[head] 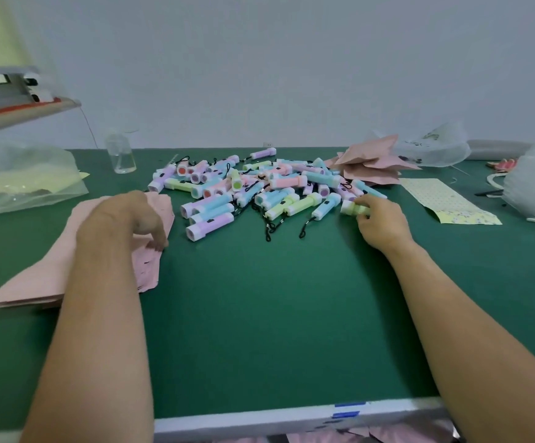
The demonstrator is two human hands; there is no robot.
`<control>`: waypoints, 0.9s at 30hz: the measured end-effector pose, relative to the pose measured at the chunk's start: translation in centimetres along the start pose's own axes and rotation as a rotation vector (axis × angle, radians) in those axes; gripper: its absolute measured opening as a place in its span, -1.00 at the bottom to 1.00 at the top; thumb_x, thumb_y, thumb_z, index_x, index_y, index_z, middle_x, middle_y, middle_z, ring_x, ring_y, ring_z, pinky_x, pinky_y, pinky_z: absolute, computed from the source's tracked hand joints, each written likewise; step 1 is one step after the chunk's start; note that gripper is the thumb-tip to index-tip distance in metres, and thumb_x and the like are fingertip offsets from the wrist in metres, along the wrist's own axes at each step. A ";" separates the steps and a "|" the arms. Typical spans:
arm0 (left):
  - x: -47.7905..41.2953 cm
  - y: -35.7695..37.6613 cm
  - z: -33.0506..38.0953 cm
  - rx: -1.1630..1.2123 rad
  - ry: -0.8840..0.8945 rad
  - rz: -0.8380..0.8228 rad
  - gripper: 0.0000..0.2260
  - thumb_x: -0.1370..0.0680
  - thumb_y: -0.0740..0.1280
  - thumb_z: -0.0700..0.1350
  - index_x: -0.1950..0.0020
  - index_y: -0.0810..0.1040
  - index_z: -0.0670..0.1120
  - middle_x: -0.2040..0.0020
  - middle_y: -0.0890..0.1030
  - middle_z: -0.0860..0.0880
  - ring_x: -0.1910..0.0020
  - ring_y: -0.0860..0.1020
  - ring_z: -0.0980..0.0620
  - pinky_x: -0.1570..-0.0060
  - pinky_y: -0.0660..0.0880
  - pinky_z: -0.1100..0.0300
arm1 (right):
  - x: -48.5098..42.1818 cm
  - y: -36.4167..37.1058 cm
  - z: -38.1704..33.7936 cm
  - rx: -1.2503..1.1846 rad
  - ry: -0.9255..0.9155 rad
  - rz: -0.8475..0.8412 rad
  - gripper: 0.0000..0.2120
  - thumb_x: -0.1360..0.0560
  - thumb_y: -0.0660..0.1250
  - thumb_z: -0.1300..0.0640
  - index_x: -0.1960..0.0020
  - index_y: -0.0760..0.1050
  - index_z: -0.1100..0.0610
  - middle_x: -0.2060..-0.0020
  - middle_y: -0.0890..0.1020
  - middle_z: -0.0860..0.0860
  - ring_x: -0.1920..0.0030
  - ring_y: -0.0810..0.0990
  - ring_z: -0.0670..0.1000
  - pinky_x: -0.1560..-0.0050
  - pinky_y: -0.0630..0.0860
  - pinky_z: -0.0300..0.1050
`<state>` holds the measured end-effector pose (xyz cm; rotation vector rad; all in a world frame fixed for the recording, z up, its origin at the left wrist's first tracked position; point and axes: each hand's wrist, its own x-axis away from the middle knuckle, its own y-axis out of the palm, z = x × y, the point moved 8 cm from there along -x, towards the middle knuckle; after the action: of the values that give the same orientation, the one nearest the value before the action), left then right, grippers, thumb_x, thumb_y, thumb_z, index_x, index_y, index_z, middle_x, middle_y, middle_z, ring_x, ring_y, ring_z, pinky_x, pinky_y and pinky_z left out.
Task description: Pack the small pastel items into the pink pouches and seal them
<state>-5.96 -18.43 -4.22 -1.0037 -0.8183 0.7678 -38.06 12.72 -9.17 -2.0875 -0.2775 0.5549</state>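
A heap of small pastel flashlights [253,187] in blue, purple, pink and green, with black wrist cords, lies mid-table. My right hand [379,220] grips a pale green flashlight [351,208] at the heap's right edge. My left hand [125,219] rests on a flat stack of empty pink pouches [45,276] at the left, its fingertips pinching the edge of the top pouch. A pile of filled pink pouches [371,166] lies behind the heap at the right.
The green table mat [275,314] ends at a metal front edge. A clear bottle [121,155] stands at the back left beside clear plastic bags [20,180]. A yellow patterned sheet [445,201], more clear plastic bags [534,180] and a shelf [20,110] sit at the sides.
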 end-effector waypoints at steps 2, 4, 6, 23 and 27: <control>-0.6 -0.6 -0.3 0.003 0.017 0.035 -0.32 -0.46 0.59 -0.26 -0.49 0.35 -0.27 -0.47 0.44 -0.29 -0.24 0.46 -0.31 -0.08 0.42 -0.10 | 0.0 -0.3 0.2 -0.028 0.019 0.017 -0.62 -0.59 0.26 0.22 -0.37 0.54 0.01 -0.21 0.64 0.12 -0.18 0.58 0.22 -0.18 0.57 0.12; -1.0 -1.1 -0.7 0.014 0.029 0.056 -0.40 -0.51 0.52 -0.28 -0.48 0.34 -0.23 -0.48 0.42 -0.29 -0.35 0.45 -0.35 -0.17 0.47 -0.12 | 0.0 -0.6 0.1 -0.026 0.034 0.036 -0.64 -0.56 0.27 0.22 -0.34 0.50 0.06 -0.13 0.63 0.11 -0.09 0.59 0.21 -0.06 0.57 0.07; -1.3 -1.7 -1.1 0.079 0.029 0.081 -0.54 -0.52 0.44 -0.31 -0.37 0.37 -0.23 -0.38 0.47 -0.30 -0.30 0.50 -0.36 -0.25 0.54 -0.19 | 0.2 -1.1 -0.2 -0.063 0.037 0.093 -0.69 -0.53 0.29 0.19 -0.27 0.45 0.09 0.00 0.60 0.07 0.03 0.55 0.17 0.06 0.50 0.01; -0.1 0.8 1.6 0.044 0.030 -0.012 -0.36 -0.43 0.54 -0.16 -0.44 0.38 -0.22 -0.11 0.51 -0.15 -0.12 0.48 -0.20 0.17 0.41 0.02 | 0.5 -1.3 -1.4 -0.611 0.050 0.188 -0.58 -0.68 0.24 0.03 -0.49 0.24 0.03 0.09 0.66 0.15 0.16 0.69 0.22 0.05 0.66 0.15; -0.5 1.1 2.9 0.085 0.054 0.057 -0.56 -0.64 0.27 -0.22 -0.52 0.37 -0.28 -0.35 0.52 -0.28 -0.31 0.49 -0.29 -0.11 0.43 -0.01 | 0.7 -1.2 -2.1 -0.641 0.016 0.191 -0.53 -0.67 0.28 0.06 -0.51 0.20 0.03 0.33 0.54 0.00 0.43 0.62 0.04 0.38 0.56 -0.15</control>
<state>-8.91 -17.33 -4.49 -0.9710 -0.7080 0.8140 -36.42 12.14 -7.34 -2.7585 -0.2707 0.6157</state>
